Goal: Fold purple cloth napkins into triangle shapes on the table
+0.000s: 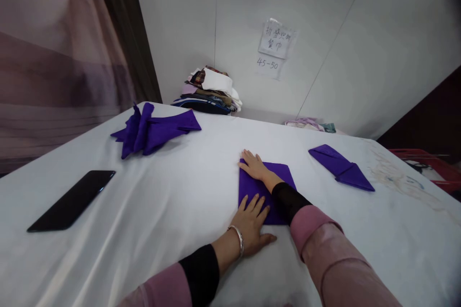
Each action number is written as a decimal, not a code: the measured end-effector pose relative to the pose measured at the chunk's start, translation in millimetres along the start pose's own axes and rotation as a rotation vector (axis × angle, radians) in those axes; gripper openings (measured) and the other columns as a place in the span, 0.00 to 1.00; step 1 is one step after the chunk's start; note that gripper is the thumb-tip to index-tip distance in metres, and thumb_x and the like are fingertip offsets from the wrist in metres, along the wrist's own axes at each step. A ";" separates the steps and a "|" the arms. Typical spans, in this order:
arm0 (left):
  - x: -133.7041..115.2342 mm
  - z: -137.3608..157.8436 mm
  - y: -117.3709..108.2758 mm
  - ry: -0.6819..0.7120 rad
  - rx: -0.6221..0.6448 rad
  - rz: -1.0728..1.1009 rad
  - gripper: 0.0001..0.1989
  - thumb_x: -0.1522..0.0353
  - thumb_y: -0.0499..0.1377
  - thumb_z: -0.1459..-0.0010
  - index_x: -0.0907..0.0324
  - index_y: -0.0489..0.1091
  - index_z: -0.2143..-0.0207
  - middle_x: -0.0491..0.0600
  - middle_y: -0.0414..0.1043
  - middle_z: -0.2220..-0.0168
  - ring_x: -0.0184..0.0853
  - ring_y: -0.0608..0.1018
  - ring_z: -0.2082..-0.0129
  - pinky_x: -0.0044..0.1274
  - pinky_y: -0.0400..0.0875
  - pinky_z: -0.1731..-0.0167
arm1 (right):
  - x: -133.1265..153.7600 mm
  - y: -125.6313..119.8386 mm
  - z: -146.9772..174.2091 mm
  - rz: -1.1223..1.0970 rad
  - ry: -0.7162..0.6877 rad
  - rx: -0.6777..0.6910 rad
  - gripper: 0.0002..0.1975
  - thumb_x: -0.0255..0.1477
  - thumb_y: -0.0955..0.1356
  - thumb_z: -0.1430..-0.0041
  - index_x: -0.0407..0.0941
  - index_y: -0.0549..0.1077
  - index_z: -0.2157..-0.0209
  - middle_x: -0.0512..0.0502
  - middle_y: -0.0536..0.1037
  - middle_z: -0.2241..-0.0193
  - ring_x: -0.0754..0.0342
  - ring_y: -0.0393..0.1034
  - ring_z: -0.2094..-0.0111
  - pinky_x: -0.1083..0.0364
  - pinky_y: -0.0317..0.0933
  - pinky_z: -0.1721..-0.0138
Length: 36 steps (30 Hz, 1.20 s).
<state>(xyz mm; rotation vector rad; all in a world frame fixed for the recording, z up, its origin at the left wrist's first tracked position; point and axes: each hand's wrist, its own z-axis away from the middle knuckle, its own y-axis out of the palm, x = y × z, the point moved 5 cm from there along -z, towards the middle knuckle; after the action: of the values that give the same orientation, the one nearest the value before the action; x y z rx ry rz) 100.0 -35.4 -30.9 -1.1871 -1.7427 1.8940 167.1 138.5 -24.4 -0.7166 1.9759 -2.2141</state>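
A purple cloth napkin (279, 172), folded into a flat square, lies on the white-covered table in front of me. My left hand (250, 223) rests on its near left edge with the fingers spread and the thumb out on the tablecloth; a silver bangle circles that wrist. Farther off, my right hand (255, 167) lies flat over the napkin's far left corner, its fingers stretched out. The right forearm crosses above the napkin and hides part of its right side. Neither hand grips anything.
A folded purple napkin (342, 168) lies to the right, and gathered purple cloths (154, 129) sit at far left. A black phone-like slab (72, 200) is near left. Piled clothes (212, 88) stand behind the white table (173, 211). A red basket (428, 168) is at far right.
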 end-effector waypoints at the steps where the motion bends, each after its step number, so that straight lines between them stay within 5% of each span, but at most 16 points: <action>1: 0.2 0.1 0.2 0.000 -0.002 -0.004 0.39 0.44 0.39 0.45 0.58 0.51 0.39 0.55 0.44 0.36 0.45 0.44 0.36 0.43 0.37 0.41 | -0.5 -3.1 3.3 -0.013 0.009 -0.018 0.36 0.50 0.47 0.40 0.42 0.42 0.37 0.44 0.40 0.36 0.51 0.30 0.36 0.45 0.28 0.39; 10: 0.5 -1.9 2.0 0.001 0.012 0.005 0.40 0.44 0.38 0.45 0.59 0.51 0.39 0.57 0.46 0.37 0.45 0.46 0.36 0.44 0.37 0.41 | 2.3 2.8 54.7 0.081 -0.063 -0.015 0.37 0.51 0.50 0.40 0.42 0.47 0.37 0.41 0.45 0.36 0.49 0.34 0.36 0.44 0.30 0.40; 28: 2.2 -0.1 2.1 0.007 -0.003 0.012 0.39 0.44 0.39 0.46 0.57 0.49 0.39 0.54 0.44 0.36 0.45 0.44 0.36 0.44 0.37 0.41 | -39.6 -7.2 9.7 0.057 0.175 -0.029 0.37 0.50 0.47 0.40 0.41 0.46 0.37 0.42 0.42 0.36 0.50 0.32 0.36 0.43 0.29 0.40; 36: 2.0 -1.7 3.7 0.006 -0.009 -0.014 0.38 0.44 0.40 0.46 0.57 0.50 0.39 0.54 0.45 0.36 0.45 0.45 0.36 0.44 0.38 0.41 | -43.5 -4.8 66.4 0.097 0.150 -0.077 0.37 0.51 0.48 0.40 0.42 0.44 0.37 0.42 0.43 0.36 0.50 0.32 0.36 0.44 0.28 0.40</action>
<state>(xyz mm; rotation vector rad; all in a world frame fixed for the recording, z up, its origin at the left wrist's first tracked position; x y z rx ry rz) 101.1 -33.7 -34.9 -1.1802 -1.7540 1.8742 233.1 94.4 -28.5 -0.4634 2.1256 -2.2052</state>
